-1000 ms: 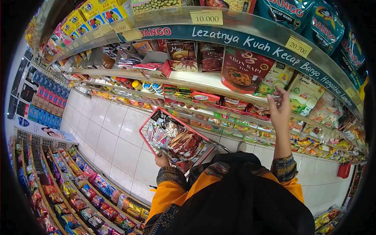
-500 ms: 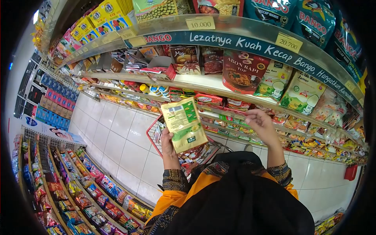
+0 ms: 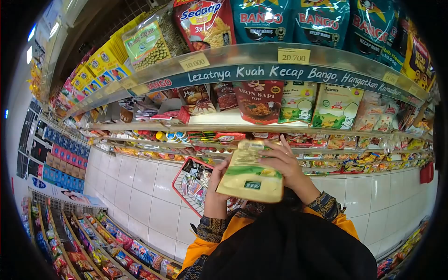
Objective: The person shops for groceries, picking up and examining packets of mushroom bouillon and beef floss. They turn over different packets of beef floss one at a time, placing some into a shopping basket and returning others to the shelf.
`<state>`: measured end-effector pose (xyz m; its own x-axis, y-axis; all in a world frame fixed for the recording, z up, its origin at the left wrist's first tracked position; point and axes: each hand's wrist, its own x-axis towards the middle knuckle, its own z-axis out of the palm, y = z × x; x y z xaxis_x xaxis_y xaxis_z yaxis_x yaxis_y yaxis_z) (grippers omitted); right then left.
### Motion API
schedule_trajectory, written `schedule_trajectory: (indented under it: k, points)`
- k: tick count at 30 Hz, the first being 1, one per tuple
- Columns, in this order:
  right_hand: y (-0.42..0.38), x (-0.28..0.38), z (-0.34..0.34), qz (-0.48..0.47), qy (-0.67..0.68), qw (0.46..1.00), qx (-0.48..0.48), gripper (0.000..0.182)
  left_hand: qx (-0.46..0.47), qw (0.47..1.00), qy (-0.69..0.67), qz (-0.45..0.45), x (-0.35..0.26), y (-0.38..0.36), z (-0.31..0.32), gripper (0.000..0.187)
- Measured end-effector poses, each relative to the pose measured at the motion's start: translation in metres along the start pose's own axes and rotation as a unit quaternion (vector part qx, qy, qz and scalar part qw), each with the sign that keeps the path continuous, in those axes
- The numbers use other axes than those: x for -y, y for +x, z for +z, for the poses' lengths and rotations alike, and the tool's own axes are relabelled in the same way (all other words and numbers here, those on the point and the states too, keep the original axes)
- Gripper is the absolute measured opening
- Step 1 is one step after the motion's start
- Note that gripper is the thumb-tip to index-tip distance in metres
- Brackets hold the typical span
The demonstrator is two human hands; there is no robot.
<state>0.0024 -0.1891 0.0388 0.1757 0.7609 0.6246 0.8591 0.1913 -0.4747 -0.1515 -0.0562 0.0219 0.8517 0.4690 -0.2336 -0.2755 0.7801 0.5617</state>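
Support at both sides suits the cream-and-green pouch (image 3: 247, 179), with light pressure so its face stays flat and uncreased. It lies tilted between the hands, in front of the shelf (image 3: 224, 127). The left hand (image 3: 217, 181) clasps its left edge; the right hand (image 3: 285, 164) touches its upper right, fingers extended, though whether they pinch seems impossible to tell.

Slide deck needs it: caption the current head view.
Both hands hold a yellow-green flat packet below a stocked supermarket shelf.
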Motion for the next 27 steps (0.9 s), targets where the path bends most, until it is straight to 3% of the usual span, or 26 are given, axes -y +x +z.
schedule_trajectory:
  k: [1, 2, 3, 5, 6, 8, 10, 13, 14, 15, 17, 18, 23, 26, 27]
  points:
    - [-0.002, -0.002, -0.003, 0.026, 0.075, 0.997, 0.002, 0.035, -0.058, 0.998, 0.021, 0.014, 0.0, 0.001, 0.004, 0.051]
    - [-0.004, -0.006, -0.005, 0.037, 0.16, 0.986, -0.026, 0.031, -0.043, 0.992, 0.092, 0.074, 0.004, 0.009, -0.008, 0.052]
    - [-0.006, -0.005, -0.008, 0.037, 0.158, 0.986, -0.028, 0.031, -0.052, 0.97, 0.174, 0.163, 0.01, 0.016, -0.021, 0.052]
    - [-0.014, 0.002, -0.012, 0.238, 0.339, 0.907, -0.067, 0.025, 0.006, 0.959, 0.205, 0.195, 0.014, 0.018, -0.015, 0.051]
    - [-0.018, -0.004, -0.011, 0.234, 0.364, 0.9, -0.059, 0.029, 0.007, 0.959, 0.206, 0.193, 0.016, 0.017, -0.01, 0.051]
    - [-0.016, -0.005, -0.01, 0.248, 0.368, 0.891, -0.091, 0.033, 0.14, 0.94, 0.286, 0.122, 0.02, 0.013, 0.003, 0.048]
    - [-0.012, -0.007, -0.013, 0.269, 0.357, 0.888, -0.111, 0.043, 0.135, 0.935, 0.318, 0.081, 0.025, 0.014, 0.02, 0.047]
    - [-0.012, -0.014, -0.016, 0.298, 0.357, 0.874, -0.138, 0.042, 0.138, 0.928, 0.344, 0.02, 0.032, 0.022, 0.03, 0.045]
    - [-0.015, -0.021, -0.02, 0.304, 0.386, 0.862, -0.126, 0.054, 0.115, 0.931, 0.346, -0.008, 0.033, 0.024, 0.035, 0.047]
    - [-0.016, -0.022, -0.027, 0.303, 0.384, 0.862, -0.13, 0.054, 0.092, 0.933, 0.347, -0.036, 0.034, 0.026, 0.039, 0.048]
    - [-0.019, -0.019, -0.041, 0.246, 0.359, 0.896, -0.093, 0.071, 0.101, 0.929, 0.354, -0.032, 0.039, 0.032, 0.043, 0.047]
    - [-0.022, -0.022, -0.046, 0.269, 0.337, 0.899, -0.077, 0.085, 0.102, 0.923, 0.369, -0.022, 0.042, 0.035, 0.046, 0.047]
    - [-0.021, -0.038, -0.078, 0.294, 0.309, 0.899, -0.102, 0.081, 0.161, 0.892, 0.422, -0.028, 0.041, 0.058, 0.066, 0.051]
    - [-0.015, -0.051, -0.102, 0.314, 0.227, 0.908, -0.158, 0.075, 0.102, 0.86, 0.46, 0.195, 0.03, 0.083, 0.059, 0.053]
    - [-0.01, -0.056, -0.105, 0.313, 0.227, 0.908, -0.159, 0.075, 0.062, 0.82, 0.509, 0.255, 0.021, 0.09, 0.061, 0.057]
